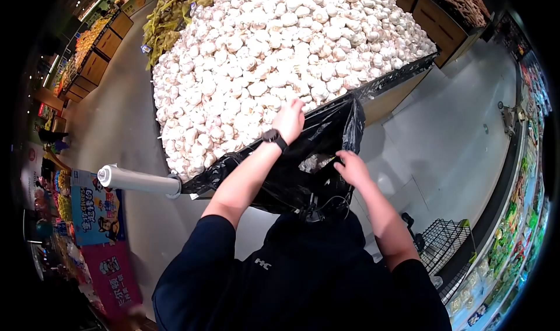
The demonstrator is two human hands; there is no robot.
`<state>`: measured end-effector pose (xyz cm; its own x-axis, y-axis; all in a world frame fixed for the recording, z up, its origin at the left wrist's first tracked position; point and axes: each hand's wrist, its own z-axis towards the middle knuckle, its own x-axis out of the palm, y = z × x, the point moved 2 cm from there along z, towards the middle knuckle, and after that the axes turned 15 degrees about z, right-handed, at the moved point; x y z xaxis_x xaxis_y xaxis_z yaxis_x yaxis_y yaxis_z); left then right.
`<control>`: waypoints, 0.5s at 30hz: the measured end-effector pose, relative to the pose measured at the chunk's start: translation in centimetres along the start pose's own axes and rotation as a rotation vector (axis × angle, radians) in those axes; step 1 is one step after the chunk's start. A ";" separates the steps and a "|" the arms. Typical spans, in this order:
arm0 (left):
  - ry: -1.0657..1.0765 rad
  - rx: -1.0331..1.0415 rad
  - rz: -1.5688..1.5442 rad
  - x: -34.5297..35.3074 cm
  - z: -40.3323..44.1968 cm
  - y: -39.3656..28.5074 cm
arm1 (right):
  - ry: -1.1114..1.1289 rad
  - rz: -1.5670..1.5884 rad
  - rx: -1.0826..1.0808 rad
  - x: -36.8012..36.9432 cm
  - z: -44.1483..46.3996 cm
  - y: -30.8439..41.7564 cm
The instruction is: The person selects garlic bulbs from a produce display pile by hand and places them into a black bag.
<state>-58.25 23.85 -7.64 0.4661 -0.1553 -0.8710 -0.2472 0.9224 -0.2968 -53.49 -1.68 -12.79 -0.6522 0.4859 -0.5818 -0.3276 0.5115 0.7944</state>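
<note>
In the head view, you seemed to be handling heaped garlic bulbs (291, 45), left hand (289, 122) at their near edge, right hand (353, 169) by the black plastic bag (353, 128), whether fingers pinched anything I couldn't tell, and the next move called for gentle gripping.

The garlic (256, 51) is white to cream, tinged in places with pale pinkish purple. The plastic bag (286, 185) is glossy black. The watch (270, 136) is black, the shirt (309, 284) very dark navy with small white letters (263, 264). The mesh sacks (175, 10) are olive yellow, the roll (140, 181) white. The wire basket (444, 243) is a black grid, the floor (461, 138) grey. One poster (90, 214) is blue, the board (114, 278) below magenta with white characters.
</note>
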 end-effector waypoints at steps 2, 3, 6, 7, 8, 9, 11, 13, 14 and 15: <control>-0.020 0.016 0.151 -0.9 3.9 0.0 | -0.077 0.008 -0.099 -2.3 3.1 2.7; -0.016 0.007 0.256 -0.7 5.2 0.2 | -0.101 0.032 -0.147 -3.2 4.8 3.7; 0.101 -0.021 0.388 2.1 7.1 0.8 | -0.135 0.040 -0.286 -5.5 9.5 7.2; 0.125 -0.028 0.376 3.0 7.4 1.3 | -0.148 0.010 -0.368 -5.8 11.1 7.5; 0.119 -0.036 0.381 3.3 7.6 1.4 | -0.120 -0.001 -0.409 -6.0 12.6 7.8; 0.112 -0.053 0.391 2.6 7.7 0.8 | -0.152 -0.047 -0.504 -5.8 14.1 7.9; 0.007 -0.159 0.218 2.1 7.0 0.7 | -0.099 -0.070 -0.604 -5.4 16.5 7.8; -0.136 -0.313 0.144 0.3 6.0 0.5 | 0.036 -0.243 -0.652 -4.9 18.7 7.0; -0.208 -0.411 0.157 -0.9 5.7 0.7 | 0.096 -0.223 -0.628 -5.1 19.3 6.8; -0.287 -0.557 0.128 -2.5 5.5 0.6 | 0.149 -0.198 -0.591 -5.1 19.8 6.7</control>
<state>-54.87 26.74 -3.45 0.5934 0.1156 -0.7966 -0.6845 0.5931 -0.4238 -38.82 13.28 -7.95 -0.6149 0.2967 -0.7306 -0.7453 0.0839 0.6614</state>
